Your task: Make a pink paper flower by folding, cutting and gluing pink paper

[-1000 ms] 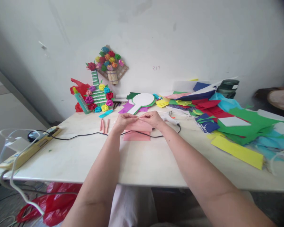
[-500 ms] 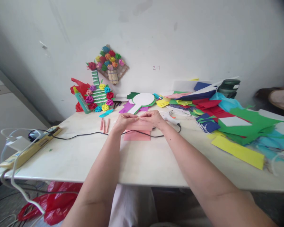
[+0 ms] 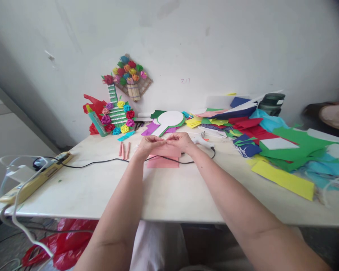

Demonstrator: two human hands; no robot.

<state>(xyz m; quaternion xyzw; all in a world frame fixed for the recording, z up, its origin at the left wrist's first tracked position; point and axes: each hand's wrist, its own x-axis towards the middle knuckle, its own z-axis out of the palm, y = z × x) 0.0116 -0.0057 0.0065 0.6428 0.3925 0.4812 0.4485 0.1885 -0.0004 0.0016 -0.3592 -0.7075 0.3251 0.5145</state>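
My left hand (image 3: 148,145) and my right hand (image 3: 182,142) meet above the middle of the table, thumbs and fingertips pinched together. A piece of pink paper (image 3: 169,151) hangs at their fingertips; its upper edge is hidden by the fingers. Below it, flat on the table, lies another pink paper sheet (image 3: 164,163), and a black cord (image 3: 94,162) crosses it. To the left of my hands are several thin rolled pink paper sticks (image 3: 124,149). Just beyond my fingers rests a white round-headed cutout with a handle (image 3: 171,118), edged in green.
A glue gun (image 3: 202,142) lies right of my hands. A heap of coloured paper and felt (image 3: 293,148) covers the table's right side. Paper-flower crafts (image 3: 118,114) and a glue bottle (image 3: 97,122) stand at the back left. A power strip (image 3: 35,180) sits at the left edge.
The view has shifted very slightly. My hands stay pinched together in almost the same place, with the pink paper at their fingertips.
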